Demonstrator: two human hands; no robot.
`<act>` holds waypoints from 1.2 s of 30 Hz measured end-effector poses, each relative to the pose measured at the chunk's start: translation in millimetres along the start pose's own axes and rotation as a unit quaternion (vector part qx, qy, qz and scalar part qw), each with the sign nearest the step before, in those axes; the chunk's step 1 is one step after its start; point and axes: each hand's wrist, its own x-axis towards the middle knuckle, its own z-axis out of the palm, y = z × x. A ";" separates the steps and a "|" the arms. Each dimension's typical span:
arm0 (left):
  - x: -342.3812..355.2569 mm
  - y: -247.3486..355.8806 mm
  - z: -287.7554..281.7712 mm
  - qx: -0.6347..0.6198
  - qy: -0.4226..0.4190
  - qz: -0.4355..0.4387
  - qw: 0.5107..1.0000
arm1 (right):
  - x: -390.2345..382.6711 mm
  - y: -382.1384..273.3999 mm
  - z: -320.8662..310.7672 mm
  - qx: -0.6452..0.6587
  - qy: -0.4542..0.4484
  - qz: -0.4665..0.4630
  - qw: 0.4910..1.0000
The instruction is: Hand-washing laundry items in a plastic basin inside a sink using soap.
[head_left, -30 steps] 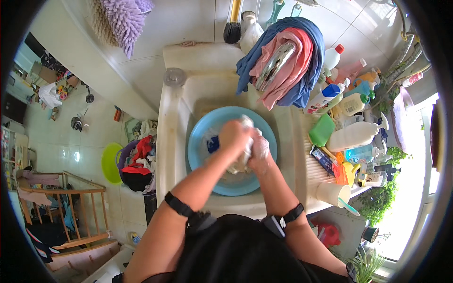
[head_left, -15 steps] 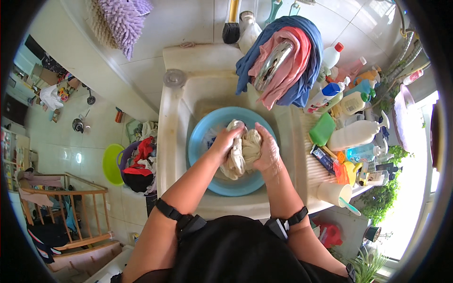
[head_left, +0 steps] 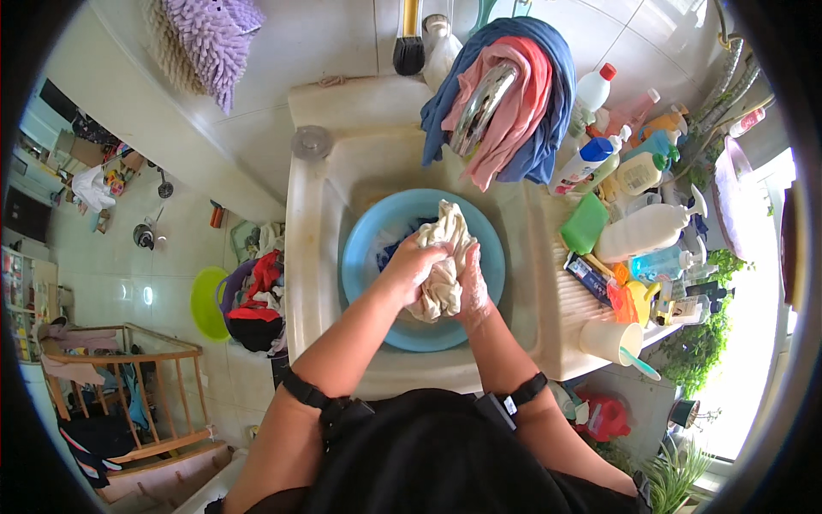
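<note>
A wet, cream-coloured cloth (head_left: 443, 287) is bunched between my two hands, above a round light-blue basin (head_left: 354, 306). My left hand (head_left: 413, 267) is closed on its left side, fingers curled into the folds. On the other side my right hand (head_left: 473, 289) grips the cloth, with suds on its skin and wrist. In the basin's water, partly hidden behind the left hand, lies dark blue fabric (head_left: 396, 246). The basin stands inside a pale sink (head_left: 349, 167).
Blue and pink cloths (head_left: 541, 128) drape over the faucet (head_left: 479, 110). Bottles, a green soap bar (head_left: 585, 222) and a white cup (head_left: 610, 341) crowd the ledge on the right. Piled laundry (head_left: 259, 295) and a lime-green tub (head_left: 208, 301) sit on the floor at left.
The cloth has been gathered and turned, and one end now sticks up above my hands. My right hand has drawn in toward the left and lower.
</note>
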 end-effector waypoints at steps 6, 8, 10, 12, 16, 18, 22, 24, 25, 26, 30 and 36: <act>-17.9 30.5 -1.4 0.240 -0.125 -0.075 0.960 | 6.1 -2.1 2.6 -0.018 0.024 0.014 0.999; -18.9 35.0 -13.6 0.307 -0.113 -0.013 0.945 | 10.3 -9.3 5.0 0.002 0.074 -0.005 0.997; -14.0 45.3 -28.5 0.324 -0.080 0.105 0.937 | 12.8 -23.0 5.7 0.017 0.105 -0.037 0.994; -11.8 45.1 -31.1 0.316 0.011 0.213 0.924 | 10.6 -30.4 8.6 0.046 0.100 -0.068 0.992; -26.1 6.7 1.3 0.558 -0.026 0.354 0.750 | 25.7 -15.5 1.8 0.154 0.043 0.022 0.987; -36.4 -10.4 21.2 0.656 -0.066 0.406 0.633 | 34.6 -3.6 -18.9 -0.058 0.034 0.037 0.997; -20.7 4.0 24.3 0.704 0.020 0.352 0.616 | 27.3 16.1 -2.9 -0.109 0.089 -0.006 0.990; 3.5 16.5 1.1 0.709 0.176 0.262 0.630 | 31.1 29.5 18.3 0.014 0.144 0.067 0.987; 15.7 20.4 -7.4 0.688 0.236 0.265 0.633 | 34.9 32.5 23.9 0.003 0.155 0.076 0.985; 15.1 8.3 -11.7 0.689 0.222 0.287 0.627 | 35.2 30.2 22.8 0.018 0.156 0.077 0.985; -19.0 4.8 28.0 0.749 0.053 0.162 0.641 | 33.5 38.1 -66.3 0.008 0.050 -0.042 0.998; 24.7 14.6 -13.9 0.665 0.213 0.201 0.687 | 24.3 27.8 33.0 0.006 0.134 0.098 0.986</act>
